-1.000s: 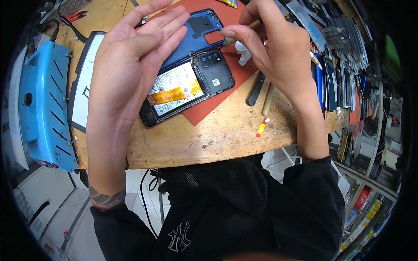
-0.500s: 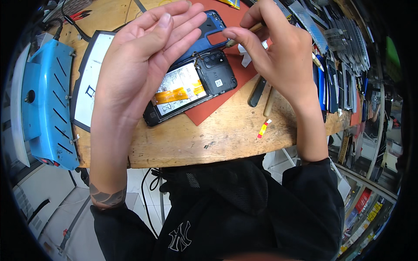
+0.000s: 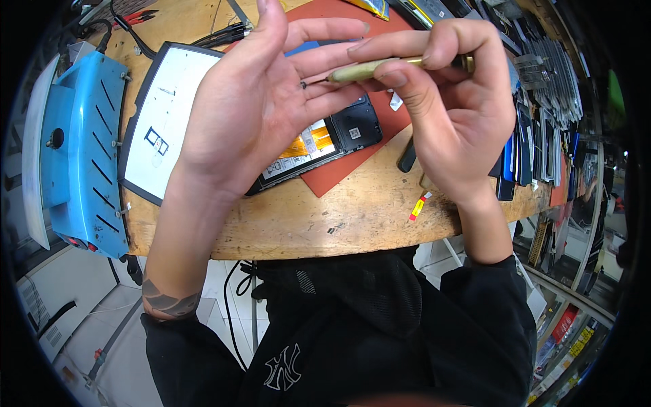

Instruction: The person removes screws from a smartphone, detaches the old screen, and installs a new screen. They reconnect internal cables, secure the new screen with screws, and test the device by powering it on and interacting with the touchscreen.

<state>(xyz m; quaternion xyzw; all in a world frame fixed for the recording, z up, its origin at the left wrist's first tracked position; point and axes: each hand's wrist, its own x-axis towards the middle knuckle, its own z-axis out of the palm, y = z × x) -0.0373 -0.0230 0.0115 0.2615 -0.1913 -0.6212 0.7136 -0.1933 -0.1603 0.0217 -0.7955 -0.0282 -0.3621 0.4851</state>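
My left hand [image 3: 251, 108] is held palm up above the bench, its fingers stretched and apart. In my right hand [image 3: 451, 102] is a slim screwdriver [image 3: 369, 70] with a pale green handle, pinched between thumb and fingers and pointing left. Its thin tip is over my left palm at the base of the fingers. A tiny dark speck [image 3: 303, 85], perhaps a screw, shows at the tip; whether it rests on the skin I cannot tell. Beneath my left hand lies an opened phone [image 3: 356, 129] with its battery and an orange ribbon cable [image 3: 308, 141] exposed, partly hidden.
The phone sits on a red mat [image 3: 325, 182] on the wooden bench [image 3: 285, 230]. At left are a blue machine [image 3: 88, 156] and a white panel [image 3: 159, 119]. A dark-handled tool [image 3: 407, 157] and a small yellow-red strip [image 3: 419, 206] lie right, by stacked phone parts [image 3: 542, 136].
My left hand has moved right, its palm opening upward more. My right hand has brought the screwdriver from over the phone's top end to my left palm. The view has shifted slightly.
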